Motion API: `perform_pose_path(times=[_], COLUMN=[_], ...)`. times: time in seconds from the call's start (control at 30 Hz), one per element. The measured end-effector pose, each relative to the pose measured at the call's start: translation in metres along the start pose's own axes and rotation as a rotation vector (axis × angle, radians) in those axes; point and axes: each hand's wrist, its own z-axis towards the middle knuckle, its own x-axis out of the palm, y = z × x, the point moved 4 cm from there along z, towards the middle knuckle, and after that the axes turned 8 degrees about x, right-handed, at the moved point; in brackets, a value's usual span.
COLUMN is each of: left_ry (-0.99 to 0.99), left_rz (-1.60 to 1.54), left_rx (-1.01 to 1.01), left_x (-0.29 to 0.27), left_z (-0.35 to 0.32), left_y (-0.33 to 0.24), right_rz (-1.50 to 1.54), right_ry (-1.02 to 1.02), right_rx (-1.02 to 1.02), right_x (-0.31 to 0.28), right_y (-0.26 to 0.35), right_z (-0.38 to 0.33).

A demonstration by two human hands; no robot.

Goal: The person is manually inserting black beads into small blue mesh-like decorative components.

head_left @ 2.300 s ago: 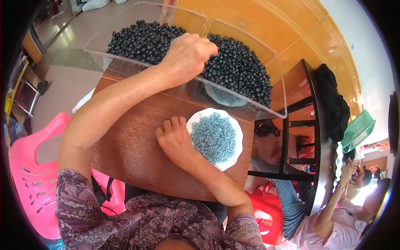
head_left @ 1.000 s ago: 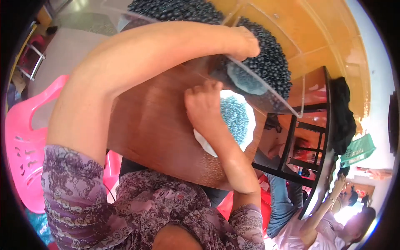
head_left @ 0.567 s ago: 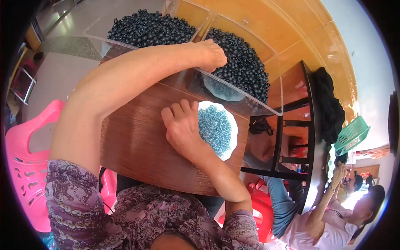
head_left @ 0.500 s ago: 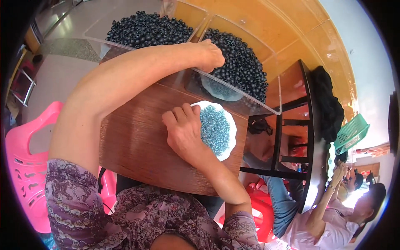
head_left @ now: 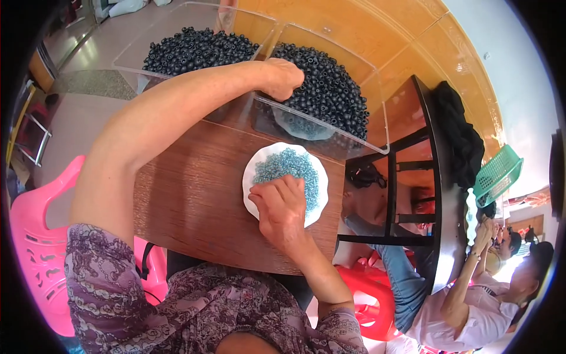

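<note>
One white plate (head_left: 254, 177), two hands, two clear bins (head_left: 365, 141).

**Surroundings of my work table**

Beside me on my left stands a pink plastic chair (head_left: 41, 248). To my right, a dark cloth (head_left: 463, 141) drapes over a black table frame (head_left: 433, 194); a green basket (head_left: 497, 175) lies beyond it, a red stool (head_left: 368, 295) below, and another person (head_left: 471, 301) sits nearby.

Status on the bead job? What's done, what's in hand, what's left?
Done: a heap of small blue beads lies on the white plate. In hand: the left hand is down in the clear bin among the black beads; the right hand rests on the plate's beads. Left: both bin compartments hold large black heaps.
</note>
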Motion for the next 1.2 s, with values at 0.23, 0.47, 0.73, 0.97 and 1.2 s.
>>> perform_pose_path(times=[0.23,0.47,0.73,0.97,1.2], left_ry=[-0.208,-0.049,-0.08,-0.159,-0.449], left_rz=[-0.05,0.016,-0.032,-0.279,-1.636], left_rx=[0.114,0.057,-0.111,-0.134,-0.033], left_x=[0.0,0.027,0.029,0.011,-0.011], left_z=[0.048,0.065,0.065,0.053,-0.058], left_y=[-0.015,-0.021,-0.01,0.001,-0.054], right_rz=[0.041,0.057,0.07,0.073,0.238], right_ry=[-0.003,-0.034,-0.039,-0.081,-0.09], right_rx=[0.02,0.053,0.11,0.101,0.37], right_x=[-0.003,-0.02,-0.024,-0.029,-0.033], right_y=[0.007,0.003,0.003,0.005,-0.008], right_z=[-0.013,-0.022,-0.03,-0.037,-0.047])
